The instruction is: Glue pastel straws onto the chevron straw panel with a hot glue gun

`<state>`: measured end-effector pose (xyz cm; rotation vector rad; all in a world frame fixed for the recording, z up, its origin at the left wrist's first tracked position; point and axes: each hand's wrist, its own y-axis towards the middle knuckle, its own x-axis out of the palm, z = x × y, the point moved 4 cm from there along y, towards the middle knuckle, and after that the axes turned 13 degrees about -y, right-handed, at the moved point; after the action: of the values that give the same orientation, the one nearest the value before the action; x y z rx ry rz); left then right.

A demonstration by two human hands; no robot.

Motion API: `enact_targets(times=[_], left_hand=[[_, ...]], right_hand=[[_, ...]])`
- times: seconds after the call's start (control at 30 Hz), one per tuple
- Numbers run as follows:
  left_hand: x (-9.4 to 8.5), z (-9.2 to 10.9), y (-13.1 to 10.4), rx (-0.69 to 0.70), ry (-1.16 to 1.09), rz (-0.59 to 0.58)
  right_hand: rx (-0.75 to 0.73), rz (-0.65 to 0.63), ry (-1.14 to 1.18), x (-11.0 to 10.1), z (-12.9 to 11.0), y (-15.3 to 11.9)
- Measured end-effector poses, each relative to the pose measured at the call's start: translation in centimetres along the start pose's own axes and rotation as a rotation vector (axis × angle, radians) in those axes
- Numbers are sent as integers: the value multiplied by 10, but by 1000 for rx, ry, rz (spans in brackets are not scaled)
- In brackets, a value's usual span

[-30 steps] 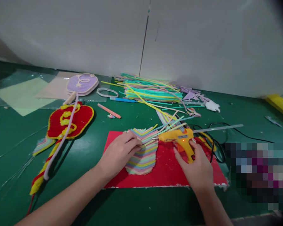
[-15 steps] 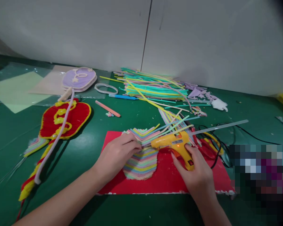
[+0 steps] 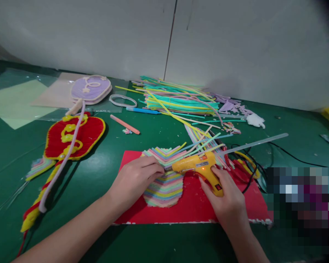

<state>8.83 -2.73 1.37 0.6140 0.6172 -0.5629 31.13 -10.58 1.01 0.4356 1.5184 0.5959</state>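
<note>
My right hand (image 3: 227,193) grips a yellow glue gun (image 3: 201,168) by its handle, with a long clear glue stick (image 3: 257,143) out of its back. The gun's nozzle lies over a striped pastel piece (image 3: 166,190) made of bent strips, close to my left fingertips. My left hand (image 3: 139,173) rests on the left part of this piece, fingers bent and together; whatever they pinch is too small to make out. Under the piece is a red board (image 3: 197,212). Loose strip ends stick out at the upper right of the piece.
A red-and-yellow fan (image 3: 76,137) and a purple fan (image 3: 90,87) lie at left. Behind are a pile of colored strips (image 3: 181,104), a blue pen (image 3: 142,110) and a pink pen (image 3: 124,124). Black cables (image 3: 253,171) run at right, beside a white lump (image 3: 255,120).
The glue gun in my right hand has moved slightly left, its nozzle nearer my left fingertips. My left hand has stayed about in place, and the view has shifted a little.
</note>
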Motion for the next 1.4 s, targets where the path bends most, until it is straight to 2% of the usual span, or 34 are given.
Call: enact_targets(times=[0.77, 1.2, 1.4], left_hand=[[0, -1, 0, -14, -10, 9], [1, -3, -1, -44, -34, -44], [0, -3, -1, -41, -29, -28]], right_hand=[[76, 19, -21, -2, 12, -3], [96, 28, -54, -6, 23, -3], [115, 33, -64, -6, 26, -3]])
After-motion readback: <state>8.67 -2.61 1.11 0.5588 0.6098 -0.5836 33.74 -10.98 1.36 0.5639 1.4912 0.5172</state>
